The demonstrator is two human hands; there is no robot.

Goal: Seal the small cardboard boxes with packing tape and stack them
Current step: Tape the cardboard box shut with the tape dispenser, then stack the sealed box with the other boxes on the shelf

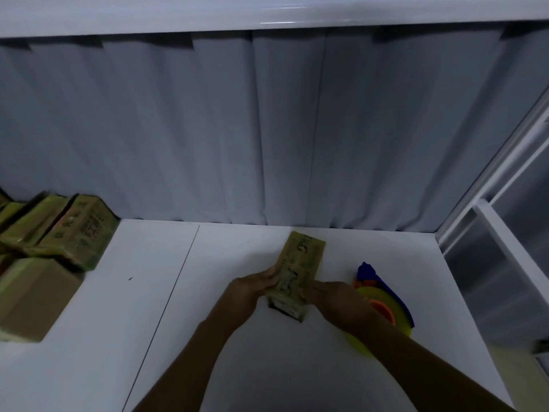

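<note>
A small brown cardboard box [300,263] with printed letters lies lengthwise on the white table [148,292], its near end facing me. My left hand [252,288] holds its left side with fingers curled against the edge. My right hand [332,295] grips the right side near the front corner. A blue and orange tape dispenser [377,281] with a yellow roll lies just right of the box, partly hidden by my right forearm.
Several taped cardboard boxes [71,233] are piled at the table's left edge, with a plain brown box [32,298] in front of them. A grey curtain [267,129] hangs behind the table. A white metal frame [490,233] stands at the right.
</note>
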